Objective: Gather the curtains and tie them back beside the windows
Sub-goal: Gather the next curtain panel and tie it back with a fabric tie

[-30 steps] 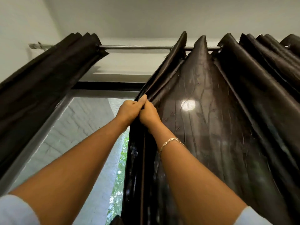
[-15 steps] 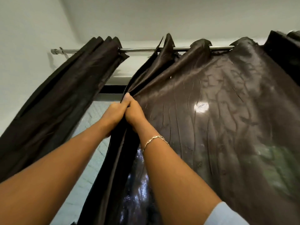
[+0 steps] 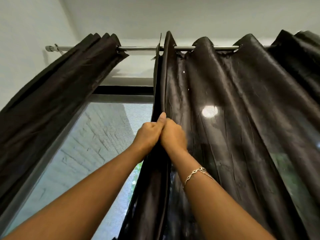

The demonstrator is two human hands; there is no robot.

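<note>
Both hands touch side by side. The left hand (image 3: 149,134) and right hand (image 3: 173,135) curl tight, gripping the dark curtain's (image 3: 225,104) edge.

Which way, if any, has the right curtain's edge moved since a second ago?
Yes, leftward: the bare rod between right curtain and bunched left curtain has roughly halved.

Light: bright daylight through the window (image 3: 97,135).
Glare: round glare spot (image 3: 209,111) on right curtain (image 3: 251,135).
Edges: wide-angle bending, slight blur.
</note>
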